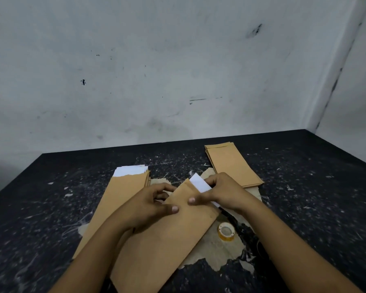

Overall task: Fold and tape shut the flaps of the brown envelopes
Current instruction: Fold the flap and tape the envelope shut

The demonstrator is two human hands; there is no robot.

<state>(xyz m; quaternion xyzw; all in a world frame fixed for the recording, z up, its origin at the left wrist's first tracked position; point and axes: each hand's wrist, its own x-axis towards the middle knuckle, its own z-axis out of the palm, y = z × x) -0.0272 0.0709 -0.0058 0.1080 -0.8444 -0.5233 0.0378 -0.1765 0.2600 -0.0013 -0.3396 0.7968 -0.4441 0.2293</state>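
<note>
Midway by the look: both hands, left hand (150,205) and right hand (224,192), pinch the centre envelope (173,235) (white paper (200,183) sticking out, untaped), unsealed stack (116,199) centre-left, tidy stack (232,163) upper right, tape roll (225,231) untouched.

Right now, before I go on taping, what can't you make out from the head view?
- Envelope in hand: flap end covered by the left hand and right hand; near end cut off by the frame edge.
- White paper: mostly inside the envelope.
- Left stack: count unclear, forearm overlaps.
- Tape roll: loose end too small.
</note>
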